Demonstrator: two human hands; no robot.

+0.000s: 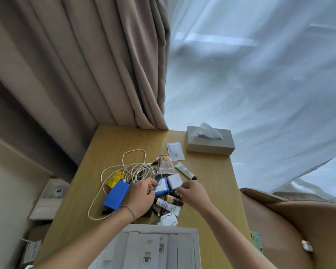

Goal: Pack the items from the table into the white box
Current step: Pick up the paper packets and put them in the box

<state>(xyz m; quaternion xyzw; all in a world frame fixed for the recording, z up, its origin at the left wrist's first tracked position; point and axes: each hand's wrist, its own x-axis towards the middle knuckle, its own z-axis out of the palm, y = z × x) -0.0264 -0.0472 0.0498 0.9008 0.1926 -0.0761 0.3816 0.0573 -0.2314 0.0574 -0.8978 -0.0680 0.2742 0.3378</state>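
Note:
The white box (194, 247) lies open at the table's near edge, with printed dividers inside. My left hand (141, 198) reaches over a blue block (115, 195) and pinches a dark striped item (158, 179) beside a blue-edged white case (162, 186). My right hand (193, 193) curls its fingertips on a small dark bottle (174, 192) just below a white square adapter (174, 181). Around them lie a tangled white cable (132, 167), a yellow packet (114, 178), a beige sachet (166, 166), two white tubes (185, 170) (166, 204), brown bottles (173, 199), a white packet (175, 151) and a round white piece (168, 219).
A grey tissue box (209, 145) stands at the wooden table's (113, 144) far right corner. Curtains hang behind the table. A tan chair (291, 226) is on the right. Boxes sit on the floor at the left (47, 200).

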